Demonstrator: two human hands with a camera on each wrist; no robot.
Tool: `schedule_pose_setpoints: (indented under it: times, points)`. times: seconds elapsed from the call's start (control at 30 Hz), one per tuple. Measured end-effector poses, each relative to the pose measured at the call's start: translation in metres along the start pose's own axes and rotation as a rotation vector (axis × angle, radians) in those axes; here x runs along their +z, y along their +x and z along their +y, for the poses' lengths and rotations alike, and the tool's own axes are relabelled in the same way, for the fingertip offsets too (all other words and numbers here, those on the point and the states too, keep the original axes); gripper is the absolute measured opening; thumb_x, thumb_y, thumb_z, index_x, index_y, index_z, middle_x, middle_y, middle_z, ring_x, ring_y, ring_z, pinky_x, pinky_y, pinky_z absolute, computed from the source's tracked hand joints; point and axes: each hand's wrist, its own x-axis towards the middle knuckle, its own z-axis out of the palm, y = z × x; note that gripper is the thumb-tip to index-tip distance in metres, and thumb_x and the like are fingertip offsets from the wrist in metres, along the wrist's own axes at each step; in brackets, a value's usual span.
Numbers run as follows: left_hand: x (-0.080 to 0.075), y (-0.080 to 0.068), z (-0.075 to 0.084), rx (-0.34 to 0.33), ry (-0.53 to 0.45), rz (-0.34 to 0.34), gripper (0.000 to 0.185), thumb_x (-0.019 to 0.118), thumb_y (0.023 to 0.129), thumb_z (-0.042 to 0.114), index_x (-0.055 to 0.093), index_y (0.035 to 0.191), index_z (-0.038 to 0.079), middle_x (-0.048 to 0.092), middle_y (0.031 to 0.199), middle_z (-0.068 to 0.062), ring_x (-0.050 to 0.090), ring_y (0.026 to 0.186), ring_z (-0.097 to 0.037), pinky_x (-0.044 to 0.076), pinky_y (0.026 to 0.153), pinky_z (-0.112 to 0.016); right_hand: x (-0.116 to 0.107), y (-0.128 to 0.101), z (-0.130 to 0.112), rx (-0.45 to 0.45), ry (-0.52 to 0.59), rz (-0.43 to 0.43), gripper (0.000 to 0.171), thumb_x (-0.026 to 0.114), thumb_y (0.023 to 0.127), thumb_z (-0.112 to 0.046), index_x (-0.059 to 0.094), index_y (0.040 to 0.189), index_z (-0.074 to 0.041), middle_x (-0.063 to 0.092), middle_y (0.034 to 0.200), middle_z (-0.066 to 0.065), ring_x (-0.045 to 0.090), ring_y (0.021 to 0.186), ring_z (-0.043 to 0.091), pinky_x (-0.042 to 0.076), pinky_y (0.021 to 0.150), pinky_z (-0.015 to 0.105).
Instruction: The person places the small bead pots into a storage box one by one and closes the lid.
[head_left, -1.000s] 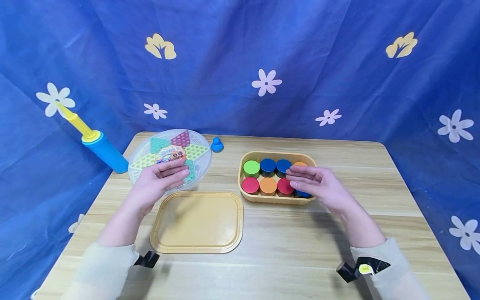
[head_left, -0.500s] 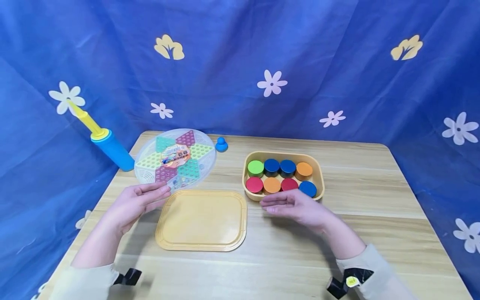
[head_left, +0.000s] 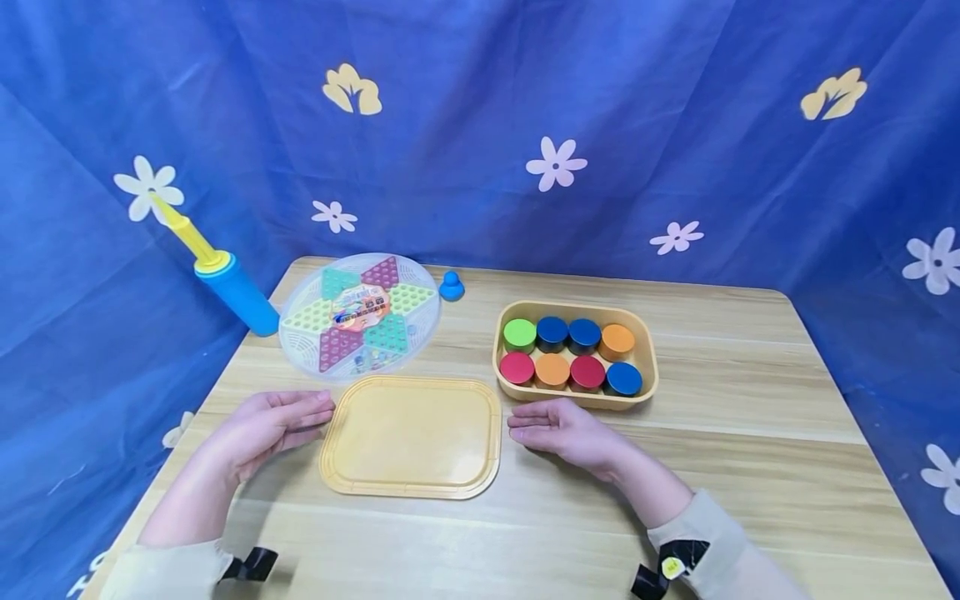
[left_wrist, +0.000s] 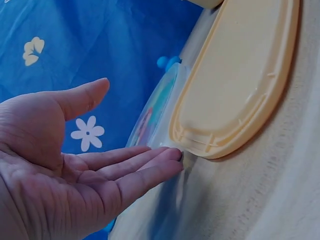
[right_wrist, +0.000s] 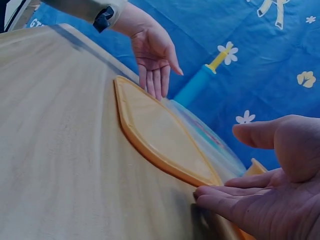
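A flat, tan plastic lid (head_left: 412, 437) with rounded corners and a raised rim lies on the wooden table. At its left edge is my left hand (head_left: 273, 429), palm turned inward and fingers extended, fingertips close to the rim. My right hand (head_left: 566, 433) faces it from the other side, its straight fingers a short way off the right rim in the head view. Both thumbs stand apart from the fingers in the wrist views, and neither hand holds anything. Behind the right hand sits a tan tub (head_left: 648, 387) of round pieces with green, blue, orange and red tops.
A round Chinese checkers board (head_left: 360, 317) lies behind the lid on the left. A blue knobbed piece (head_left: 452, 287) stands beside it. At the table's left edge is a blue and yellow hand pump (head_left: 236, 292). A blue flowered cloth (head_left: 450, 125) hangs behind the table.
Both hands have come down and nearer to me, the left from over the checkers board, the right from over the tub. They now flank the lid, which has stayed in place.
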Motion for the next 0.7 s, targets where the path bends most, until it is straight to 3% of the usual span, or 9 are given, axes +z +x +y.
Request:
schedule_pose_setpoints:
  times: [0.17, 0.43, 0.7]
  points:
    - [0.003, -0.001, -0.003, -0.015, -0.014, 0.003, 0.061, 0.060, 0.111, 0.021, 0.038, 0.147, -0.024, 0.067, 0.135, -0.016, 0.069, 0.114, -0.011, 0.060, 0.102, -0.036, 0.005, 0.004, 0.003, 0.010, 0.065, 0.017, 0.061, 0.070, 0.103, -0.012, 0.043, 0.148, 0.018, 0.059, 0.145, 0.027, 0.057, 0.136, 0.034, 0.054, 0.110, 0.036]
    - [0.010, -0.001, -0.004, -0.027, 0.092, 0.056, 0.065, 0.064, 0.110, 0.030, 0.045, 0.145, -0.022, 0.054, 0.149, -0.030, 0.067, 0.118, -0.012, 0.059, 0.103, -0.035, 0.011, 0.008, 0.001, 0.037, 0.150, 0.046, 0.060, 0.071, 0.101, -0.005, 0.042, 0.148, 0.019, 0.062, 0.140, 0.028, 0.062, 0.131, 0.035, 0.055, 0.109, 0.042]
    - [0.014, -0.006, -0.002, -0.020, 0.099, 0.038, 0.063, 0.062, 0.110, 0.032, 0.049, 0.144, -0.020, 0.051, 0.151, -0.030, 0.066, 0.120, -0.014, 0.059, 0.103, -0.037, 0.014, 0.009, -0.001, 0.052, 0.250, 0.032, 0.062, 0.069, 0.102, -0.003, 0.038, 0.150, 0.019, 0.061, 0.141, 0.028, 0.064, 0.127, 0.032, 0.052, 0.112, 0.048]
